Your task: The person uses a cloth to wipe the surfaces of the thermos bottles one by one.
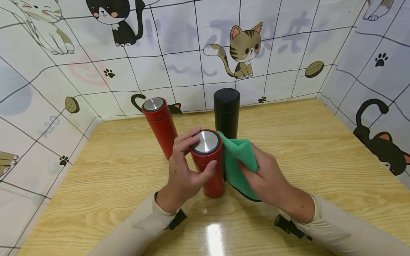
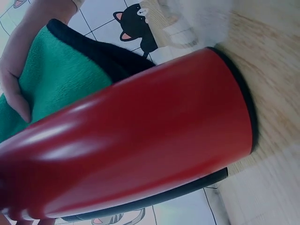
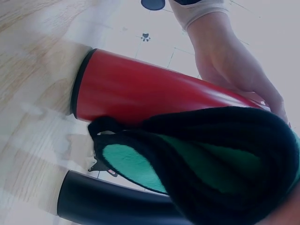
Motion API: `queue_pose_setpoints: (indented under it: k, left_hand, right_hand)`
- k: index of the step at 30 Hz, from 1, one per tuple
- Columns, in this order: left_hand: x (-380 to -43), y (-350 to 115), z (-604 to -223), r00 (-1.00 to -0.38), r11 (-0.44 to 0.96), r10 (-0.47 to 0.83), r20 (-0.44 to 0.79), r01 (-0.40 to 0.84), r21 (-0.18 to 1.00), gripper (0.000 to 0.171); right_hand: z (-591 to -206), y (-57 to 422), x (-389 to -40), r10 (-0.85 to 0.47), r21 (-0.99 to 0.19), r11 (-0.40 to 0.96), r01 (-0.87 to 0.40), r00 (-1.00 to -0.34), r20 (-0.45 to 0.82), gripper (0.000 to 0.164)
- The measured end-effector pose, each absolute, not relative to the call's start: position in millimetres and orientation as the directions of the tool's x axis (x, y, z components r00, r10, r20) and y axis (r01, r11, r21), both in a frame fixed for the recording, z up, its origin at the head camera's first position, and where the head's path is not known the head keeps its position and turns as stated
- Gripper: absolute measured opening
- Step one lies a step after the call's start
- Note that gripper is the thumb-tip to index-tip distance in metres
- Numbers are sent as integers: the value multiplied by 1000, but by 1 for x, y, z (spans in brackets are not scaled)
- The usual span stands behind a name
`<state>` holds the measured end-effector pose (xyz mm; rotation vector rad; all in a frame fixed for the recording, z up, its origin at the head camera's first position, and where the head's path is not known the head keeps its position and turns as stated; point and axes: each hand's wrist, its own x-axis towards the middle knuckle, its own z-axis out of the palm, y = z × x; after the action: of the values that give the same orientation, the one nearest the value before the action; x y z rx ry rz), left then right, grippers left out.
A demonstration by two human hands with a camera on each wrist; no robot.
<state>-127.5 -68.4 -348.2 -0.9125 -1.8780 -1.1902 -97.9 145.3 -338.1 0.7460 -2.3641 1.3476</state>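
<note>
A red thermos flask [image 1: 214, 181] with a brushed steel lid top stands upright near the middle of the table. My left hand [image 1: 184, 170] grips it near the top, thumb in front and fingers around the far left side. In my right hand [image 1: 267, 177] is a folded green cloth [image 1: 238, 160] with dark edging, pressed against the flask's right side. The right wrist view shows the cloth [image 3: 136, 161] bunched along the red flask [image 3: 136, 89]. In the left wrist view the flask [image 2: 140, 136] has a dark base edge on the tabletop.
A second red flask [image 1: 161, 129] stands behind to the left. A black flask [image 1: 226, 113] stands behind the held one, partly hidden by the cloth. The wooden table [image 1: 304, 142] backs onto a wall covering [image 1: 182, 42] with cartoon cats.
</note>
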Motion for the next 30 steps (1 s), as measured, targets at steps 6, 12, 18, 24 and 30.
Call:
queue_pose_setpoints:
  k: [6, 12, 18, 24, 30]
  left_hand:
    - [-127, -68, -347, -495, 343, 173, 851, 841, 419, 58]
    - [-127, -68, -350, -531, 391, 186, 827, 812, 434, 56]
    - [-127, -68, -350, -543, 391, 180, 820, 805, 447, 51]
    - [-127, -67, -347, -545, 369, 158, 824, 806, 462, 50]
    - [-127, -68, -351, -548, 337, 177, 818, 814, 472, 41]
  right_hand:
    - [-337, 146, -98, -267, -685, 362, -632, -775, 573, 46]
    - [-337, 146, -100, -335, -715, 423, -557, -829, 448, 45]
    - [-337, 147, -99, -275, -680, 430, -594, -804, 528, 44]
    - [-337, 146, -100, -296, -689, 418, -592, -806, 513, 44]
    - [-335, 147, -98, -268, -685, 428, -590, -806, 527, 45]
